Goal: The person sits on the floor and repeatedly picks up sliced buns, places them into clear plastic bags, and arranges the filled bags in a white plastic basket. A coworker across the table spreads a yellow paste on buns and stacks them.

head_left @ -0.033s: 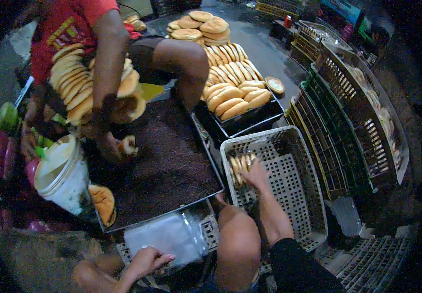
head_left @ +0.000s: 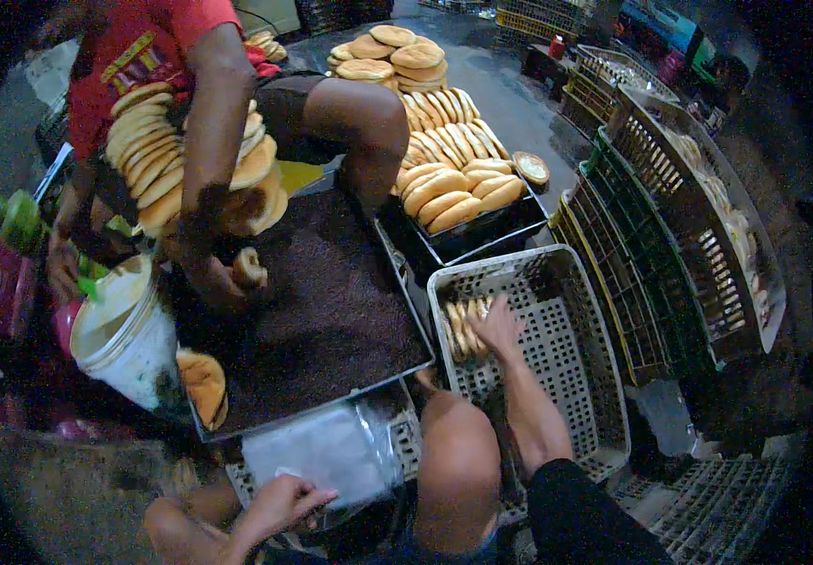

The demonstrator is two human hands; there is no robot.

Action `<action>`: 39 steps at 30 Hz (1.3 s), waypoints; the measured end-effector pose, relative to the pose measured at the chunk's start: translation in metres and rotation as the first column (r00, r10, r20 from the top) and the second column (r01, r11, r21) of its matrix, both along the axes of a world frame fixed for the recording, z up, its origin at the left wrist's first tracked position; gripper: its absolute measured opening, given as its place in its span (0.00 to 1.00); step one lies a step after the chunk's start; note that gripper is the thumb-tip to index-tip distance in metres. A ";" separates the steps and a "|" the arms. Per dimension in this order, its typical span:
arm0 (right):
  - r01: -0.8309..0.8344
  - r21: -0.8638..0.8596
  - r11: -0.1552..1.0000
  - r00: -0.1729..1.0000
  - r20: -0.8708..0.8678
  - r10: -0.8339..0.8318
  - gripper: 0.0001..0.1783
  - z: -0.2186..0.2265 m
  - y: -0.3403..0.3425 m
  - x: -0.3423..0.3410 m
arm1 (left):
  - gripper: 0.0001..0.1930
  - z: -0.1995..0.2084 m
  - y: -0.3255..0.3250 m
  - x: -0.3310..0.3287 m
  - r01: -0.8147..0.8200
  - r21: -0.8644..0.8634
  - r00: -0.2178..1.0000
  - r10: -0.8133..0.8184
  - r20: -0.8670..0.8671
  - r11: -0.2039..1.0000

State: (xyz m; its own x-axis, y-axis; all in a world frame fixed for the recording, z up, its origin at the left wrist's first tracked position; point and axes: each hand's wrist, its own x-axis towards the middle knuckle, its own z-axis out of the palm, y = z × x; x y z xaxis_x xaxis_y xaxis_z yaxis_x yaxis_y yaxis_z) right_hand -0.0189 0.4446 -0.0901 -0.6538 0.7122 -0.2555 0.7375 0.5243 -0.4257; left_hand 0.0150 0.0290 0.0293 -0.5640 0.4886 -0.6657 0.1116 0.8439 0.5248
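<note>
My right hand reaches into a grey perforated plastic crate, fingers apart, beside a short row of bagged filled buns at its left wall. The fingertips are at the row's right end; whether they touch it is hard to tell. My left hand is at the near edge of a stack of clear plastic bags in front of me. Its fingers are curled together, and what they hold, if anything, is hidden. Across from me, a person in a red shirt holds a bun over a tray of dark crumbly filling.
A white bucket and a split bun are at the tray's left. Buns fill a black tray beyond my crate, with more piled behind. Tall stacked crates stand on the right. The co-worker's arm hangs over the filling.
My right hand has shifted slightly right from the bagged buns and its fingers show more spread. The whole view has shifted a little. My left hand stays by the bags.
</note>
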 end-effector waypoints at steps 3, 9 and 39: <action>-0.441 -0.175 0.880 0.846 -0.408 0.343 0.39 0.102 -0.047 0.014 | 0.24 0.047 -0.004 0.018 -0.109 0.127 0.962 0.137 -0.238 0.986; -0.863 0.064 0.501 0.353 -0.634 0.688 0.09 0.210 -0.195 0.093 | 0.38 0.035 0.007 0.034 -0.423 0.443 0.880 0.475 -0.006 0.790; -0.631 -0.589 0.505 0.676 -0.736 -0.014 0.30 0.211 -0.157 0.039 | 0.31 -0.031 -0.112 -0.103 -0.377 0.926 0.137 0.990 0.041 0.014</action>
State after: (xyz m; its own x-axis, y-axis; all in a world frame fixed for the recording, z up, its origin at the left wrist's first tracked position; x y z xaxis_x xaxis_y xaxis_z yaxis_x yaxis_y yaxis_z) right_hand 0.0203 0.2877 0.1206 -0.9887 0.1481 -0.0231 0.0063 -0.1132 -0.9936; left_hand -0.0881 -0.0826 -0.0017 -0.8714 -0.4565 0.1797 0.1781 0.0470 0.9829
